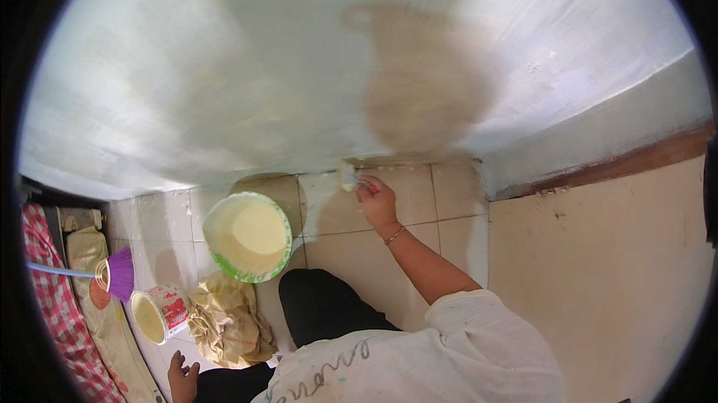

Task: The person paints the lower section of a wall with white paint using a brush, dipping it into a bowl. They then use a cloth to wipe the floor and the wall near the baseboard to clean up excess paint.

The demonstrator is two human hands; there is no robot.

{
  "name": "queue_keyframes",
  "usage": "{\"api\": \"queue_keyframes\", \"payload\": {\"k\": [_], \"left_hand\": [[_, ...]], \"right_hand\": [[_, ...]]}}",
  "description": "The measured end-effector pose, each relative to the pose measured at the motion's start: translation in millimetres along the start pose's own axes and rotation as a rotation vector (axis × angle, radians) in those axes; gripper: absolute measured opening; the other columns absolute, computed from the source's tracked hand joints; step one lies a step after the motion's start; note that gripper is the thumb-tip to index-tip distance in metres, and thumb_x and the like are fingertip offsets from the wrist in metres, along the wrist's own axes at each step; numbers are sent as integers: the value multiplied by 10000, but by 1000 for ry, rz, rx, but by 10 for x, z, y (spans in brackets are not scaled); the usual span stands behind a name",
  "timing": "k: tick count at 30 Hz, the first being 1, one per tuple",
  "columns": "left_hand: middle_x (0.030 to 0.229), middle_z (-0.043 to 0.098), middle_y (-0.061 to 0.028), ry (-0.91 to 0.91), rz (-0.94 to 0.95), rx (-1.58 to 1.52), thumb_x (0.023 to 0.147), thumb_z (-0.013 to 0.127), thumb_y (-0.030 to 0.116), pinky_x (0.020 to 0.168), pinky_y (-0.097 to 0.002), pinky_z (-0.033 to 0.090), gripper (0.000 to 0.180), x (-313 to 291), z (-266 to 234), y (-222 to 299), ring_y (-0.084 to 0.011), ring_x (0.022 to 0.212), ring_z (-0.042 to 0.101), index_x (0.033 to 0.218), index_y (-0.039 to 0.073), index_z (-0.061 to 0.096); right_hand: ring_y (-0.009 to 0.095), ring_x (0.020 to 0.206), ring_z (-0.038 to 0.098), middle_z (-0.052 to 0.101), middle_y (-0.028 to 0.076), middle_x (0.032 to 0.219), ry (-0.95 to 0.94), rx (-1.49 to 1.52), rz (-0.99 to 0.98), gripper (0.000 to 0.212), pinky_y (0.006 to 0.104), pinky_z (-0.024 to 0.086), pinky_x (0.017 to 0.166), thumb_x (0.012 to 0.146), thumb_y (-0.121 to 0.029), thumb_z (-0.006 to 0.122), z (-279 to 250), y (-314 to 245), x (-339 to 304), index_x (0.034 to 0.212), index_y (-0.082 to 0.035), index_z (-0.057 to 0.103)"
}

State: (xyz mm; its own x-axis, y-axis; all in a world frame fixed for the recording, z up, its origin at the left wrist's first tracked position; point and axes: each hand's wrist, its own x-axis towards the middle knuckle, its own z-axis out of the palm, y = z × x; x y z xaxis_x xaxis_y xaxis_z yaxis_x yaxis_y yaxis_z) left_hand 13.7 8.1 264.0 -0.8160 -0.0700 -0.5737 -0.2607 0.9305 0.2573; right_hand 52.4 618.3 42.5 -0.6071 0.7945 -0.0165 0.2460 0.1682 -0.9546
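Note:
My right hand (378,199) is closed round the red handle of a paintbrush (348,176). Pale paint coats its bristles, which are at the foot of the pale wall (292,96), just above the floor tiles; whether they touch the wall I cannot tell. Low on the left, my left hand (183,377) is beside my knee with its fingers loosely apart and nothing in them. A green-rimmed basin (250,237) of cream-coloured paint stands on the tiles left of the brush.
Left of my legs lie a crumpled tan cloth or sack (228,319) and a white and red bucket (159,313), tipped toward me. Farther left are a purple broom (118,274) and a red checked cloth (56,283). A cream panel (598,276) borders the floor on my right.

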Motion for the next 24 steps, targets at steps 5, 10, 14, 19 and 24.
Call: {"api": "queue_keyframes", "payload": {"k": [5,10,14,19,24], "left_hand": [[1305,497,-317,106,-9,-38,837,657,112,905,-379,499,642,-54,-199,-463,-345,1154,568,1391,-46,374],[1319,505,-277,199,-45,-51,846,649,116,956,-413,456,606,-82,-184,-767,-350,1216,526,1368,-64,400],[1320,512,-232,214,-22,-116,849,650,136,968,-418,442,589,-80,-191,-901,-335,1202,534,1359,-50,420],[1325,511,-217,230,-53,-103,852,648,149,967,-415,438,590,-175,-288,-1125,-330,1202,533,1360,-47,421],[1329,505,-237,176,-78,-207,849,646,141,963,-408,447,598,-132,-110,-1070,-335,1219,522,1361,-60,411]], "right_hand": [[325,798,624,623,144,825,-440,-422,-523,184,430,495,707,828,-108,586,-83,-784,49,992,-69,663],[342,859,608,603,152,891,-709,-579,-661,223,442,492,747,825,-99,526,93,-550,359,1001,-104,664],[347,849,619,626,161,890,-756,-642,-651,205,433,495,749,826,-95,501,452,-420,293,960,-83,656],[362,854,624,643,188,907,-666,-766,-642,195,452,492,762,811,-92,504,73,-136,394,936,-52,648],[361,802,626,635,187,875,-506,-1126,-515,201,469,500,741,767,-74,528,-1225,12,511,920,-54,657]]}}
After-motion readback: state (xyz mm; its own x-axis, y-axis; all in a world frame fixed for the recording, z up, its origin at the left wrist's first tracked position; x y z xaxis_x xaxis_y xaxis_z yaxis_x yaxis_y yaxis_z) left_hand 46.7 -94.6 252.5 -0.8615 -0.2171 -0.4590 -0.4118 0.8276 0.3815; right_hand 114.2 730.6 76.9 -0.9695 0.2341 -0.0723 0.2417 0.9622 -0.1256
